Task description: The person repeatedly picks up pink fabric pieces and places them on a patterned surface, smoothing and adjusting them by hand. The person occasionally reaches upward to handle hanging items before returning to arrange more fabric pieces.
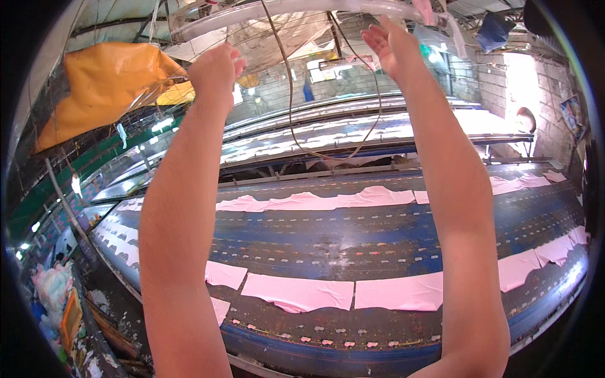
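Two bare forearms (pixel 179 252) extend up toward a translucent tube (pixel 239 14) overhead. Left hand (pixel 213 72) curls, its hold unclear; right hand (pixel 396 51) spreads loosely, just below the tube. Lower, pink fabric pieces (pixel 302 291) line a long dark surface (pixel 328 233).

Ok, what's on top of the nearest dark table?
Pink fabric pieces lie in rows along the table; the left forearm and right forearm hide the parts behind them.

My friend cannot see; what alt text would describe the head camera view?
A person's bare left hand and right hand are raised high and apart near a pale overhead tube. Below stretches a long dark table with rows of pink fabric pieces; an orange sheet hangs at upper left.
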### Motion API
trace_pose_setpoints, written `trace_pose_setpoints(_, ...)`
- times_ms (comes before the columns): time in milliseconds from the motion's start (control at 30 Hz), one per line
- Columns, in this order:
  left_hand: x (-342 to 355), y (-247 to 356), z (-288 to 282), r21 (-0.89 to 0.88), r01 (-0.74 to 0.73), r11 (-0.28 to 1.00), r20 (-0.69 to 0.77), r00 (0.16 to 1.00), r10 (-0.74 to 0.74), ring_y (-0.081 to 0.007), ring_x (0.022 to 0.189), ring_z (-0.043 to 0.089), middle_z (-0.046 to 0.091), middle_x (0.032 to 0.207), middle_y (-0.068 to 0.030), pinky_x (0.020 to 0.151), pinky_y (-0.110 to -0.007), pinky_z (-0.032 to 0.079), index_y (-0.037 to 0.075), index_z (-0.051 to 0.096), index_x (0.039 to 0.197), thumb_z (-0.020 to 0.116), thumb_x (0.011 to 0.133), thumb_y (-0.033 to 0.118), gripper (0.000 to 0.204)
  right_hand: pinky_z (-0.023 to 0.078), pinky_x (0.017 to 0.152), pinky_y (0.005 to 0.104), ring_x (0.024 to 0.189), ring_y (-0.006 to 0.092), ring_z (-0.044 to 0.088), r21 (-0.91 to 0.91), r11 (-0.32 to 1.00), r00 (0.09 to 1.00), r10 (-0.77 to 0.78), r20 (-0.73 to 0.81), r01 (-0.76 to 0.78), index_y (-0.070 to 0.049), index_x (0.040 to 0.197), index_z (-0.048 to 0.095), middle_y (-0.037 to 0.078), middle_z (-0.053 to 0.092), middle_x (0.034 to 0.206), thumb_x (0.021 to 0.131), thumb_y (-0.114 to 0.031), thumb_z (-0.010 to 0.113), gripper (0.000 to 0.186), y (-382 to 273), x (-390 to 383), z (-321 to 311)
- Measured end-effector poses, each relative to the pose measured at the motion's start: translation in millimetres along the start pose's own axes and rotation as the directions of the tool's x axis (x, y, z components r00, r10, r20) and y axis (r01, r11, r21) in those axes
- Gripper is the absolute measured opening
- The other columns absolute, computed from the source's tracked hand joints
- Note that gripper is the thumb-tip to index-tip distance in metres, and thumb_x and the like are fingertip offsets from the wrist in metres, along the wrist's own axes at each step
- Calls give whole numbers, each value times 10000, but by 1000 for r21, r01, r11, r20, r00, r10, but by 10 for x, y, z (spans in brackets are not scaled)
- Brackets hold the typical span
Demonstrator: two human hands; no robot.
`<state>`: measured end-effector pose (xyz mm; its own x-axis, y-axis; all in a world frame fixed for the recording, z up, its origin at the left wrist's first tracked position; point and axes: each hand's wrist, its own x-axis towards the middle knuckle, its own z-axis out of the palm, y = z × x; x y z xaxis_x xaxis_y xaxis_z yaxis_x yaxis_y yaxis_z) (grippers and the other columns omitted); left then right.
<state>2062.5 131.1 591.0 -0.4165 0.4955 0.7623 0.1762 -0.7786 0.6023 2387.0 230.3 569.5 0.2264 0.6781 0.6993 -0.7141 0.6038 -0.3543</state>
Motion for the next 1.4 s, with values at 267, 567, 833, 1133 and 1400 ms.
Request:
trace_pose_setpoints(267, 738, 35, 421, -380, 96, 920, 67, 995, -76, -504, 1330, 609, 495, 1429, -297, 1191, -591, 557, -92, 347, 1540, 630, 1089, 72, 557, 624, 940, 411, 1093, 288, 727, 283, 958, 998, 16, 66, -34, -58, 1323, 633, 124, 712, 1224, 1105, -219, 694, 278, 217, 808, -138)
trace_pose_setpoints(567, 1026, 50, 604, -459, 29, 888, 116, 993, 27, -452, 1262, 651, 571, 1378, -288, 1132, -563, 611, -97, 464, 1476, 587, 1089, -10, 416, 637, 785, 327, 878, 202, 699, 242, 970, 999, 10, 50, -22, -78, 1200, 684, 78, 710, 1042, 1125, -268, 686, 205, 121, 809, -74)
trace_pose_setpoints(833, 926, 106, 642, -424, 57, 904, 27, 998, -51, -406, 1062, 743, 665, 1251, -274, 939, -516, 719, -106, 524, 1363, 705, 1078, 52, 372, 680, 846, 351, 964, 272, 716, 238, 970, 998, -52, 45, 40, 26, 1245, 630, 152, 678, 1119, 1092, -230, 740, 318, 51, 583, -13)
trace_pose_setpoints(1133, 954, 147, 590, -411, 86, 907, 32, 996, -80, -387, 961, 754, 660, 1186, -261, 898, -489, 730, -125, 471, 1378, 777, 1044, 84, 499, 702, 821, 316, 980, 275, 749, 186, 982, 998, -33, 60, 21, 49, 1268, 646, 181, 701, 1140, 1064, -283, 789, 415, -63, 453, 3)
trace_pose_setpoints(1400, 950, 170, 564, -427, 76, 901, -13, 996, -90, -364, 900, 759, 671, 1152, -264, 826, -440, 742, -145, 509, 1336, 799, 1032, 97, 485, 699, 863, 316, 1003, 273, 748, 153, 988, 997, -23, 72, 12, 45, 1260, 644, 164, 705, 1141, 1062, -280, 791, 408, -119, 437, -14)
